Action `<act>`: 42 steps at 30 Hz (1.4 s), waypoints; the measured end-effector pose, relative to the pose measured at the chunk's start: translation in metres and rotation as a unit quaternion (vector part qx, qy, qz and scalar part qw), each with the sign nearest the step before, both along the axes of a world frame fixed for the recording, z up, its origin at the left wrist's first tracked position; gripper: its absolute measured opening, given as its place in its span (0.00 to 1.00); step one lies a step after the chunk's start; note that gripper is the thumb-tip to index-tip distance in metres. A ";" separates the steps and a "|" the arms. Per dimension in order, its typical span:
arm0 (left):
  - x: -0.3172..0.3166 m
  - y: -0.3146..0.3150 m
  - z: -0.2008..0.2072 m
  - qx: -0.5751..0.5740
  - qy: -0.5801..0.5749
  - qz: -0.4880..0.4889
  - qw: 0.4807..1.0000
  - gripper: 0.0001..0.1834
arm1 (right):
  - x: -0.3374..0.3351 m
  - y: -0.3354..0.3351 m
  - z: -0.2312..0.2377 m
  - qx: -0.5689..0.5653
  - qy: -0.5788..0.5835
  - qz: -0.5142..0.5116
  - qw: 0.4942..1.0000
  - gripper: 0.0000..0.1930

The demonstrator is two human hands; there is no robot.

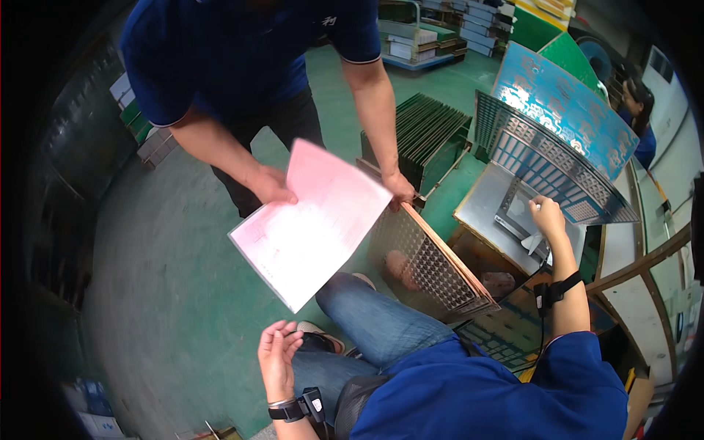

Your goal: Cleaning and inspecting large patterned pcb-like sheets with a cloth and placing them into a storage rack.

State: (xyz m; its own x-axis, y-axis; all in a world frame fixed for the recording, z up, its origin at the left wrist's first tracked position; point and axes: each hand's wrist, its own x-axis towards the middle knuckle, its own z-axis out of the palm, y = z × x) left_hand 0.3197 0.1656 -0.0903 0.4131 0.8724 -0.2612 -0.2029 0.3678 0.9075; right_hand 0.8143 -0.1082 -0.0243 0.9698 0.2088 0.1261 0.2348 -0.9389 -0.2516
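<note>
Pink paper sheet [308, 224]: centre, offered flat toward you by a co-worker's hand [271, 185] standing opposite, so its face reads upward. Your left hand [277, 356]: near and below it, palm up, fingers loosely spread, holding nothing. Perforated panels [433, 268]: a stack leaning by your knee. Your right hand [548, 218]: stretched far right, fingers resting on the metal plate [484, 209]; I cannot tell whether they grip.

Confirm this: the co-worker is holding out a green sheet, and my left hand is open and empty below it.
Not quite. The head view shows the sheet is pink, not green. The rest stands: the co-worker holds it out, and your left hand is open and empty below it.
</note>
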 end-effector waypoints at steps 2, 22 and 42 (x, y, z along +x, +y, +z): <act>-0.012 -0.005 -0.026 -0.014 0.014 -0.021 1.000 0.12 | -0.009 0.015 0.008 0.021 -0.015 0.057 0.998 0.14; -0.045 -0.012 -0.097 -0.068 -0.076 0.019 0.995 0.12 | -0.114 0.126 -0.016 0.198 0.330 0.316 0.867 0.12; 0.039 -0.035 0.013 -0.145 -0.239 -0.116 0.953 0.29 | -0.322 0.232 -0.049 0.503 0.478 0.407 0.594 0.17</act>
